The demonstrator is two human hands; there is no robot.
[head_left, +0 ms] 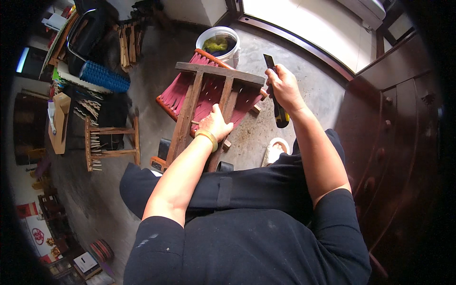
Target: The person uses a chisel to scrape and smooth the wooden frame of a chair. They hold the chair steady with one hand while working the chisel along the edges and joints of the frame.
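My right hand (pixel 286 89) is closed round a utility knife (pixel 281 118) with a black and yellow handle. Its dark blade points up and away from me, just beyond the right end of a wooden frame's crossbar. That dark wooden frame (pixel 186 107) has two long rails leading toward my lap. My left hand (pixel 215 125), with a yellowish bangle at the wrist, is on the rails, its thumb raised; its fingers curl out of sight around the wood. Beneath the frame lies a stool seat (pixel 172 99) woven from dark red strips.
A white bucket (pixel 236 57) holding something yellow-green stands beyond the seat. At left are a small wooden frame stool (pixel 114 129), a blue ridged roller (pixel 105 77) and a cardboard box (pixel 60 124). A dark wooden cabinet (pixel 380 156) rises at right. Crumbs lie on the concrete floor (pixel 259 137).
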